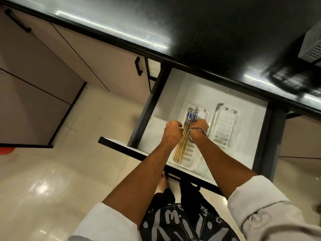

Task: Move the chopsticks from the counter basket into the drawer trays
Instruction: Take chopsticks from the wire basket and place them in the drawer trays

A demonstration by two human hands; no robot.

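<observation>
Several wooden chopsticks (pixel 182 145) with blue-and-white patterned tops lie lengthwise in the left white slotted tray (pixel 189 159) inside the open drawer (pixel 166 101). My left hand (pixel 171 133) is curled on the bundle's left side, and my right hand (pixel 199 126), a metal bangle on its wrist, is curled on its right side near the patterned ends. Both hands touch the chopsticks. A second white tray (pixel 224 129) lies to the right with nothing in it. The slotted counter basket (pixel 311 46) sits at the far right of the black counter.
The black countertop (pixel 191 32) overhangs the drawer's back. Beige cabinet doors with black handles (pixel 138 66) stand to the left. Glossy cream floor tiles (pixel 52 171) lie below, with my feet under the drawer front. A red object (pixel 6 150) shows at the left edge.
</observation>
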